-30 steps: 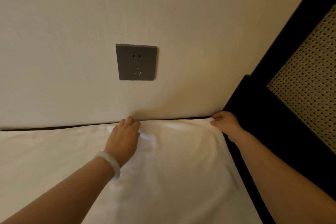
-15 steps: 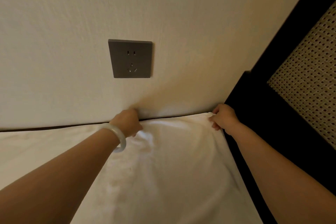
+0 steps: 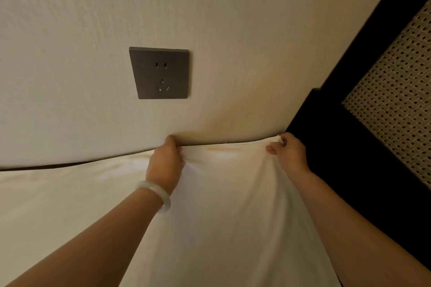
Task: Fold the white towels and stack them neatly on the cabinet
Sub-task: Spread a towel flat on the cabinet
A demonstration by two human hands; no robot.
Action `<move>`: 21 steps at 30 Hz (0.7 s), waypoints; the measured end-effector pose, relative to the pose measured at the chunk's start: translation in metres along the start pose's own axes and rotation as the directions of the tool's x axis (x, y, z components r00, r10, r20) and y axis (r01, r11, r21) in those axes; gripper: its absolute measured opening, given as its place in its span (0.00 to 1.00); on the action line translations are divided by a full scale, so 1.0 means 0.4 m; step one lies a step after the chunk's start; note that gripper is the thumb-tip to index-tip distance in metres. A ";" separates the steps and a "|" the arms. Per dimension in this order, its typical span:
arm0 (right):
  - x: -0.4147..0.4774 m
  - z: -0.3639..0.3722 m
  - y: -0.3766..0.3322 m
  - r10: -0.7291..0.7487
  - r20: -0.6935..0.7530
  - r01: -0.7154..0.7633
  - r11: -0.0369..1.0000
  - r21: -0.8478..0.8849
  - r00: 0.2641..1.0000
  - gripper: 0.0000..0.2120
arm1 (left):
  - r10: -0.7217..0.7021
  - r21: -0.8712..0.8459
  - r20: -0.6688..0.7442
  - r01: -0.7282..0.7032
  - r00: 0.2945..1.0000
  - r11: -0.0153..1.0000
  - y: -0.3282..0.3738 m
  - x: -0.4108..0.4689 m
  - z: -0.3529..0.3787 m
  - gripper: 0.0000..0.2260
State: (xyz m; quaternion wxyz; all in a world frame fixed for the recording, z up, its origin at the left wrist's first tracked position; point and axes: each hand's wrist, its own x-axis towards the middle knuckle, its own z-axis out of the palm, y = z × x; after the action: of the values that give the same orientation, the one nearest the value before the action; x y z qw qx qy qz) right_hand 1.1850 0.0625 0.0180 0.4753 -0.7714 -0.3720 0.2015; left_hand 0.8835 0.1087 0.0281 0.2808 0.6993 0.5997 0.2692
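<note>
The left hand (image 3: 165, 165) and right hand (image 3: 290, 152) keep fingers clamped on the far edge of the spread white towel (image 3: 221, 212) by the wall (image 3: 70, 53), probably to fold it.

The white towel (image 3: 233, 216) is soft cloth. The grey socket (image 3: 161, 73) looks smooth and matt. The wall (image 3: 70, 30) is a bit rough.

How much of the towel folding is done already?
Not much. No folded towel or stack shows in this view. Right now the left hand and the right hand each grip the far edge of a white towel that lies spread out by the wall. Folding it over and stacking it are both still to do.
</note>
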 end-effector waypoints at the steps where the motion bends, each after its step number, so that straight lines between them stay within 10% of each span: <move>1: -0.001 0.002 0.008 -0.017 0.047 0.020 0.997 -0.069 0.999 0.07 | 0.003 -0.010 -0.004 -0.003 1.000 1.000 0.004 -0.012 0.005 0.07; 6: -0.022 -0.048 -0.015 0.083 0.299 -0.085 0.996 -0.007 0.951 0.15 | 0.093 0.255 0.149 -0.129 0.984 0.958 0.011 -0.095 0.046 0.29; 13: -0.276 -0.129 0.024 -0.250 0.255 0.338 0.850 -0.404 0.934 0.25 | 0.446 0.391 0.402 -0.591 0.799 0.706 0.023 -0.327 0.095 0.28; 17: -0.422 -0.126 0.131 -0.139 0.425 0.426 0.554 -0.715 0.894 0.28 | 0.400 0.440 0.476 -0.606 0.783 0.663 0.009 -0.365 0.121 0.28; 21: -0.421 -0.154 0.120 -0.064 0.420 0.376 0.582 -0.721 0.905 0.30 | 0.346 0.467 0.510 -0.591 0.788 0.657 0.024 -0.368 0.104 0.28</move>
State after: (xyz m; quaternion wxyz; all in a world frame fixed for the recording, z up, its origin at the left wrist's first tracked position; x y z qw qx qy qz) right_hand 1.1362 -0.1155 -0.0028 0.0346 -0.7985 -0.5944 0.0888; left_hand 0.8999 -0.0413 0.0000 0.0708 0.9215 0.3817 -0.0125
